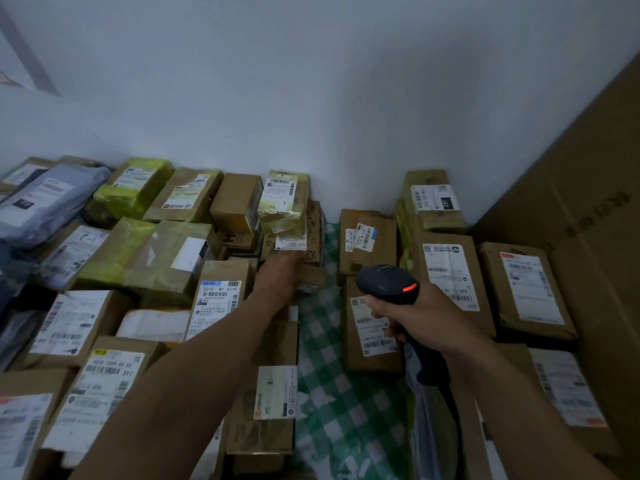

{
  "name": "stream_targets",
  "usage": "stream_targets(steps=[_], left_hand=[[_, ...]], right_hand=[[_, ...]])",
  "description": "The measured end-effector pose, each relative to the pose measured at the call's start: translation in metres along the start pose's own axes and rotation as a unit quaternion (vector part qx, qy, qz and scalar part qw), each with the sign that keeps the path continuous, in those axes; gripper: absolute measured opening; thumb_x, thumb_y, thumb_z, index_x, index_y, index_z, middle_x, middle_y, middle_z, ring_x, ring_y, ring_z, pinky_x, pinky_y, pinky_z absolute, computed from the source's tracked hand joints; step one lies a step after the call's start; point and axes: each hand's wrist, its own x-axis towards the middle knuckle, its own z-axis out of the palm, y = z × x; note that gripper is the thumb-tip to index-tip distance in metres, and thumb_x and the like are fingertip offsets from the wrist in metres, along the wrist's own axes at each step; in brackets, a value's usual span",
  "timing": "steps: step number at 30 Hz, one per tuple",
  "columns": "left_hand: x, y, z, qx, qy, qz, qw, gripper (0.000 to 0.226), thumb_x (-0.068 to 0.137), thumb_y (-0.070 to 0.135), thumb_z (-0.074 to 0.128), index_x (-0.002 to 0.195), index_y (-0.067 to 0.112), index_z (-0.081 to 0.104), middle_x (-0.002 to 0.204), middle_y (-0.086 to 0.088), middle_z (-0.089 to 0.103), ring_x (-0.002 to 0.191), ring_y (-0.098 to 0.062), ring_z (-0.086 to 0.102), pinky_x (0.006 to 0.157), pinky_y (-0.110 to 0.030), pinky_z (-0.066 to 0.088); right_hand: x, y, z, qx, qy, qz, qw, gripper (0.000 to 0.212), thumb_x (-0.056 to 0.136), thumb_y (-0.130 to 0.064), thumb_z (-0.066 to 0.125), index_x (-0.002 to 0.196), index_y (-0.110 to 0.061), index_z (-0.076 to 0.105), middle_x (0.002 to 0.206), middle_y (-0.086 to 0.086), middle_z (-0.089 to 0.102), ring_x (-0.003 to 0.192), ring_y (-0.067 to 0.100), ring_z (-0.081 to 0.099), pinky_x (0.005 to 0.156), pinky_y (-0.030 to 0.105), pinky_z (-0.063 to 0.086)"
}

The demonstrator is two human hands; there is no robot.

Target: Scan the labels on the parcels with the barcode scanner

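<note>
Head view: right hand [412, 317] wrapped its fingers round the handle of the black barcode scanner [386, 284], a red lamp lit on its head; the head pointed forward and a little left, probably so the beam would meet a label held up for it; left hand [278, 275] reached forward to the lower end of a yellow-taped parcel [284, 202], which stood upright near the white wall [311, 98] with its label facing the camera; fingers hidden behind the parcel, so could not tell whether they gripped or only propped it; judged that the parcel was being presented for scanning; left parcels [100, 382] lay packed edge to edge, labels up, as did right parcels [450, 271]; between the two groups ran a lane of green checked cloth [329, 393], the only open floor, both forearms crossing above it; a large brown carton [588, 202] closed off the right side, leaving the scanner little room to swing that way; grey mailer bag [45, 202] lay at far left.
</note>
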Motion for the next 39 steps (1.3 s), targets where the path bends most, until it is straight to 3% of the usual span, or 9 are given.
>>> stream_targets(steps=[4, 7, 9, 15, 21, 24, 28, 33, 39], left_hand=[[0.003, -0.014, 0.011, 0.048, 0.005, -0.017, 0.999, 0.017, 0.094, 0.013, 0.065, 0.107, 0.021, 0.074, 0.127, -0.004, 0.064, 0.118, -0.02, 0.057, 0.106, -0.035, 0.043], [0.0, -0.02, 0.02, 0.052, -0.028, -0.063, 0.996, 0.017, 0.093, 0.03, 0.066, 0.103, 0.019, 0.074, 0.128, -0.008, 0.059, 0.124, -0.025, 0.049, 0.109, -0.04, 0.039], [-0.004, -0.014, 0.018, 0.046, -0.052, -0.051, 0.996, 0.021, 0.093, 0.033, 0.065, 0.101, 0.016, 0.074, 0.124, -0.008, 0.064, 0.118, -0.024, 0.055, 0.103, -0.039, 0.047], [-0.043, 0.039, 0.008, -0.126, -0.039, -0.007, 0.991, 0.028, 0.095, 0.024, 0.067, 0.123, 0.027, 0.069, 0.134, 0.008, 0.059, 0.123, -0.01, 0.054, 0.106, -0.034, 0.05], [-0.071, 0.112, 0.002, -0.313, -0.087, -0.044, 0.945, 0.035, 0.098, 0.017, 0.067, 0.133, 0.016, 0.059, 0.115, 0.013, 0.053, 0.112, -0.008, 0.055, 0.083, -0.014, 0.044], [-0.048, 0.125, 0.013, -0.397, -0.106, -0.077, 0.908, 0.031, 0.098, 0.026, 0.067, 0.129, 0.021, 0.062, 0.118, 0.003, 0.066, 0.113, -0.018, 0.063, 0.084, -0.025, 0.051], [0.014, 0.114, 0.058, -0.364, -0.09, -0.099, 0.922, 0.047, 0.094, 0.031, 0.069, 0.138, 0.02, 0.059, 0.138, -0.008, 0.063, 0.127, -0.028, 0.06, 0.109, -0.049, 0.049], [0.038, 0.125, 0.06, -0.383, -0.104, -0.127, 0.909, 0.071, 0.086, 0.028, 0.081, 0.147, 0.02, 0.047, 0.145, -0.01, 0.058, 0.132, -0.031, 0.056, 0.114, -0.049, 0.045], [0.039, 0.14, 0.068, -0.471, -0.091, -0.213, 0.851, 0.063, 0.089, 0.011, 0.077, 0.145, 0.016, 0.049, 0.139, -0.008, 0.06, 0.12, -0.027, 0.06, 0.103, -0.04, 0.052]], right_hand=[[0.001, -0.001, 0.002, -0.005, 0.0, -0.003, 1.0, 0.024, 0.088, -0.035, 0.081, 0.11, -0.032, 0.071, 0.091, -0.003, 0.079, 0.071, 0.015, 0.074, 0.068, 0.033, 0.055], [0.002, -0.001, 0.001, 0.0, 0.002, -0.002, 1.0, 0.024, 0.088, -0.036, 0.081, 0.11, -0.032, 0.072, 0.092, -0.003, 0.08, 0.074, 0.017, 0.076, 0.07, 0.034, 0.056], [0.0, -0.001, -0.001, 0.009, 0.006, -0.002, 1.0, 0.023, 0.088, -0.037, 0.081, 0.109, -0.032, 0.072, 0.093, -0.003, 0.08, 0.076, 0.017, 0.076, 0.072, 0.036, 0.056], [-0.014, 0.004, -0.007, 0.058, 0.025, 0.015, 0.998, 0.024, 0.089, -0.034, 0.08, 0.11, -0.023, 0.074, 0.093, 0.001, 0.08, 0.073, 0.016, 0.073, 0.073, 0.035, 0.054], [-0.037, 0.016, -0.025, 0.08, 0.053, 0.018, 0.995, 0.019, 0.093, -0.028, 0.076, 0.106, -0.015, 0.074, 0.091, 0.008, 0.078, 0.071, 0.015, 0.07, 0.063, 0.03, 0.054], [-0.037, 0.024, -0.034, 0.103, 0.075, 0.018, 0.992, 0.022, 0.093, -0.029, 0.076, 0.111, -0.016, 0.073, 0.094, 0.011, 0.078, 0.077, 0.018, 0.072, 0.067, 0.031, 0.055], [-0.025, 0.033, -0.04, 0.129, 0.104, 0.029, 0.986, 0.028, 0.093, -0.032, 0.077, 0.119, -0.025, 0.069, 0.098, 0.004, 0.078, 0.09, 0.021, 0.074, 0.062, 0.024, 0.055], [-0.012, 0.046, -0.045, 0.136, 0.111, 0.045, 0.983, 0.02, 0.094, -0.03, 0.076, 0.109, -0.018, 0.073, 0.082, 0.007, 0.075, 0.076, 0.021, 0.07, 0.062, 0.028, 0.056], [0.002, 0.061, -0.05, 0.15, 0.112, 0.061, 0.98, 0.021, 0.093, -0.034, 0.077, 0.104, -0.016, 0.074, 0.081, 0.008, 0.074, 0.072, 0.019, 0.07, 0.07, 0.034, 0.057]])
